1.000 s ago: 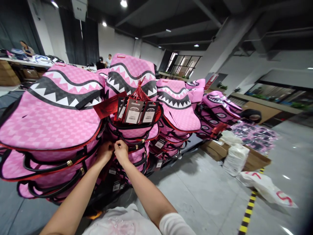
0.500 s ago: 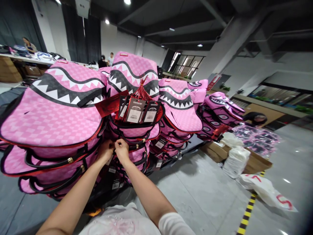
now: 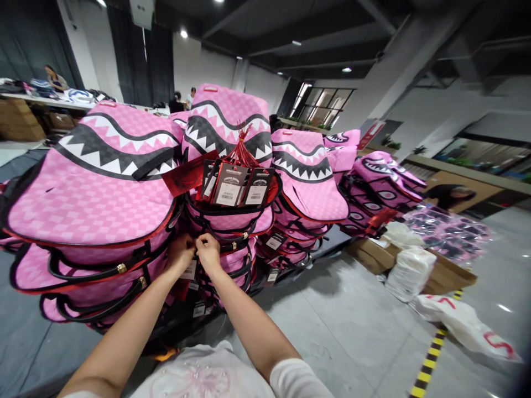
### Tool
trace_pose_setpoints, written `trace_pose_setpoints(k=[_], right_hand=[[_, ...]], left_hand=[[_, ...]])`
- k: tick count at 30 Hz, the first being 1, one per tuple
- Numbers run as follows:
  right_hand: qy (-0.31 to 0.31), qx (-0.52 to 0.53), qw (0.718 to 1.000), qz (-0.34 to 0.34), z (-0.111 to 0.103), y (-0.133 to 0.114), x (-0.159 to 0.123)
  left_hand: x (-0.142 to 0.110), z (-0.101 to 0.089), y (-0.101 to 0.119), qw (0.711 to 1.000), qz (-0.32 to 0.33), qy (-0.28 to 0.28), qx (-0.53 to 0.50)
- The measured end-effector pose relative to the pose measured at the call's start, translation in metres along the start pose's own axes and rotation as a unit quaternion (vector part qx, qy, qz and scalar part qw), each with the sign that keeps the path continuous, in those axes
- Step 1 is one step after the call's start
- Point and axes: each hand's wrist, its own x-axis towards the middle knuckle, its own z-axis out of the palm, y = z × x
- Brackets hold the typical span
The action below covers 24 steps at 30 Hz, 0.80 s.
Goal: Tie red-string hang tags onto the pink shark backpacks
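My left hand (image 3: 181, 254) and my right hand (image 3: 207, 251) meet fingertip to fingertip between two stacks of pink backpacks. Both are closed in a pinch. A hang tag (image 3: 189, 270) with a white label dangles just below them; its string, at my fingertips, is too thin to see clearly. Left of my hands lies a large pink checkered backpack (image 3: 91, 204) with a black-and-white shark-mouth print and black handles. Another shark-mouth backpack (image 3: 228, 121) tops the stack in front. On that stack rests a bunch of black hang tags (image 3: 234, 185) with red strings tied together.
More stacked pink backpacks (image 3: 307, 188) stretch away to the right. An open cardboard box (image 3: 369, 256) and white plastic packs (image 3: 410, 273) lie on the floor, near yellow-black tape (image 3: 431, 359). A bent-over person (image 3: 450, 194) is at the right; others work at far tables.
The view has shifted slightly, so the surroundings sit a little differently. My hands stay pinched together at the same place, and more of the hang tag's label shows below them.
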Motion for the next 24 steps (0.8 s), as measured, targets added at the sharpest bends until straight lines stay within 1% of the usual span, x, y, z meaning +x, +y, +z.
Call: trace_pose_setpoints(k=[3, 4, 7, 8, 10, 11, 12, 15, 16, 19, 20, 24], right_hand=[[-0.001, 0.002, 1.0, 0.004, 0.0008, 0.0007, -0.0003], [0.001, 0.001, 1.0, 0.002, 0.001, 0.0008, -0.0003], [0.005, 0.0, 1.0, -0.005, 0.0013, 0.001, 0.0], [0.004, 0.001, 1.0, -0.005, 0.0013, 0.0009, 0.0001], [0.003, 0.0, 1.0, -0.002, 0.0012, 0.0005, 0.0002], [0.003, -0.002, 1.0, -0.002, 0.0012, 0.0003, 0.0002], [0.004, -0.003, 1.0, -0.001, 0.0012, 0.0001, 0.0], [0.005, 0.0, 1.0, -0.003, 0.0009, -0.0004, -0.0009], [0.006, 0.003, 1.0, -0.004, 0.0007, -0.0005, -0.0012], [0.004, 0.009, 1.0, -0.004, 0.0001, -0.0004, -0.0008], [0.005, 0.01, 1.0, -0.003, 0.0002, -0.0002, 0.0], [-0.001, 0.017, 1.0, 0.007, 0.0009, -0.0002, 0.002]], left_hand=[[-0.0011, -0.0023, 0.0023, 0.998, 0.021, -0.054, -0.038], [-0.0013, -0.0034, 0.0034, 0.998, 0.018, -0.055, -0.035], [-0.0012, -0.0053, 0.0066, 1.0, -0.006, -0.012, 0.012], [-0.0011, -0.0054, 0.0075, 1.0, -0.005, -0.014, 0.013], [-0.0012, -0.0049, 0.0088, 0.999, 0.012, -0.042, -0.008], [-0.0014, -0.0044, 0.0092, 0.999, 0.016, -0.047, -0.015], [-0.0017, -0.004, 0.0096, 0.999, 0.012, -0.038, -0.012], [-0.0028, -0.0035, 0.0102, 1.0, -0.011, 0.018, 0.018], [-0.003, -0.0037, 0.0102, 1.0, -0.008, 0.018, 0.013], [-0.0031, -0.0034, 0.0095, 0.999, 0.019, -0.027, -0.03], [-0.0031, -0.0026, 0.009, 0.999, 0.021, -0.029, -0.033], [-0.003, 0.0025, 0.0077, 1.0, -0.001, 0.021, 0.013]])
